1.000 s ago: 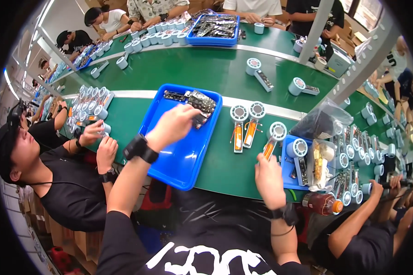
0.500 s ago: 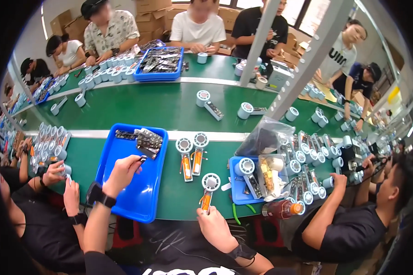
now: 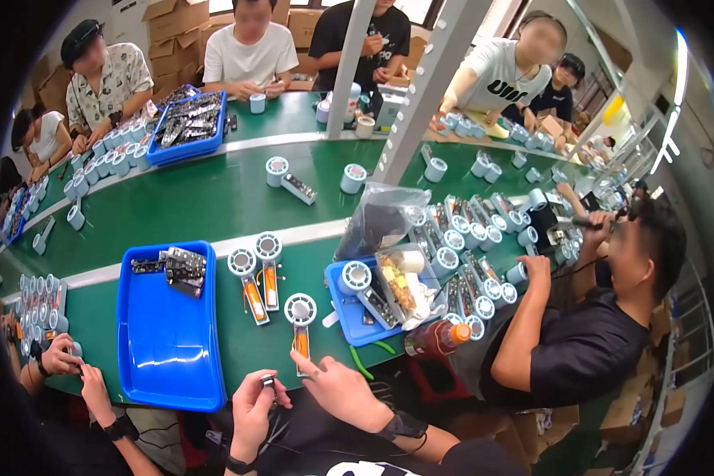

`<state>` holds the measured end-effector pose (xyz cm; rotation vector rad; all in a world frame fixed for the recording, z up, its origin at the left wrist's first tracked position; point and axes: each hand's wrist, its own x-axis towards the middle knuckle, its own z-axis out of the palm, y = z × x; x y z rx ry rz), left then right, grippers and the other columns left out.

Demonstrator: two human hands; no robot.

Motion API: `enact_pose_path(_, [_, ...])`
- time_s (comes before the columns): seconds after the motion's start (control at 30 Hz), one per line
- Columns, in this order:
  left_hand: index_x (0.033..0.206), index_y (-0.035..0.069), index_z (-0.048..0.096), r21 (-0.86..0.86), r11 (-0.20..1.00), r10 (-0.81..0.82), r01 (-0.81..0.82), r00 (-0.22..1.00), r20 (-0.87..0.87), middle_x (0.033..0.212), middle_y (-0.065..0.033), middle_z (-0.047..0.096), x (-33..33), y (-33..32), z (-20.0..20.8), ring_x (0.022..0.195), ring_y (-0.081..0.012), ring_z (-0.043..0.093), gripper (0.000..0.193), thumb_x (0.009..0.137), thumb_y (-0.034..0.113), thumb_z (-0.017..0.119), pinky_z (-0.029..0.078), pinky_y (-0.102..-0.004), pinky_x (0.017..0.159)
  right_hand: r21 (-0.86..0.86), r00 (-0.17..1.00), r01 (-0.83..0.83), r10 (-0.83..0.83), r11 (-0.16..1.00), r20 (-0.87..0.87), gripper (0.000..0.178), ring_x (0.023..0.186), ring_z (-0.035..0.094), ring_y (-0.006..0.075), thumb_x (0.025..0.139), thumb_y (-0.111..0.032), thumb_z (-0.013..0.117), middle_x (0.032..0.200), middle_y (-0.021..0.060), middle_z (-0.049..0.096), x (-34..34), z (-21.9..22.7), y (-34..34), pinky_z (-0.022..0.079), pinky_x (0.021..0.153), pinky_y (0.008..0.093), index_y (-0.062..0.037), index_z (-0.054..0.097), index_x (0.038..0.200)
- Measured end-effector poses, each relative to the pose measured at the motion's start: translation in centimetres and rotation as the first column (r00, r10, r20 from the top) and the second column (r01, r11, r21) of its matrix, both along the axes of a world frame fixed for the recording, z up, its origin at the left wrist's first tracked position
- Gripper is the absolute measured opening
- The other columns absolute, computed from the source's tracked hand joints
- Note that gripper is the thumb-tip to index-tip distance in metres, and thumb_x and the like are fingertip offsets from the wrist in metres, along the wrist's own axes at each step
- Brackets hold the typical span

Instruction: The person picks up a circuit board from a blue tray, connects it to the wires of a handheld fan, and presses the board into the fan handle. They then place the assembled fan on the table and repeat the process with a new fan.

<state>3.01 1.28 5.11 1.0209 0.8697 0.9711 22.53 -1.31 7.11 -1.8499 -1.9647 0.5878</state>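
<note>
In front of me, my left hand (image 3: 255,408) pinches a small dark circuit board (image 3: 268,381), held just off the table's near edge. My right hand (image 3: 347,393) has its fingertips around the lower handle of a light-blue handheld fan (image 3: 300,310), whose open handle shows an orange battery. That fan lies flat with its round head away from me. Beyond it lie two similar fans, one (image 3: 242,262) beside the other (image 3: 267,247), with orange batteries and thin wires showing. A blue tray (image 3: 166,349) on the left carries a pile of dark circuit boards (image 3: 184,268) at its far end.
Right of my fan, a smaller blue tray (image 3: 349,321) bears a fan and a clear food box. Green-handled pliers (image 3: 361,361) and an orange-capped bottle (image 3: 432,337) stand near the edge. Rows of fans (image 3: 468,238) and a co-worker (image 3: 587,341) are to the right; a metal post (image 3: 420,87) rises beyond.
My left hand has moved from above the blue tray toward my body, bringing the small circuit board near my right hand. The view has swung right; the fan by my right hand stays in place.
</note>
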Motion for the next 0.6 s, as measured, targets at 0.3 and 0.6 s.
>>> enact_pose_path(0.3, [0.123, 0.0, 0.056, -0.097, 0.995, -0.011, 0.009, 1.0, -0.021, 0.097, -0.0115, 0.064, -0.4, -0.3, -1.8, 0.078, -0.0205, 0.068, 0.022, 0.102, 0.001, 0.048, 0.061, -0.0339, 0.064, 0.288, 0.997, 0.043, -0.025, 0.957, -0.067, 0.04, 0.075, 0.065, 0.0303, 0.089, -0.016, 0.073, 0.088, 0.0124, 0.063, 3.5, 1.0, -0.2, 0.053, 0.065, 0.04, -0.0074, 0.063, 0.127])
enact_pose_path(0.6, [0.123, 0.0, 0.057, -0.133, 0.991, -0.025, 0.017, 0.998, -0.053, 0.099, -0.0108, 0.063, -0.8, -0.2, -2.4, 0.08, -0.0201, 0.068, 0.022, 0.102, 0.002, 0.051, 0.062, -0.0338, 0.065, 0.306, 0.995, 0.099, -0.087, 0.947, -0.053, 0.037, 0.081, 0.067, 0.0303, 0.091, -0.017, 0.072, 0.092, 0.0119, 0.065, 4.5, 0.9, 0.3, 0.054, 0.071, 0.0399, -0.0056, 0.064, 0.125])
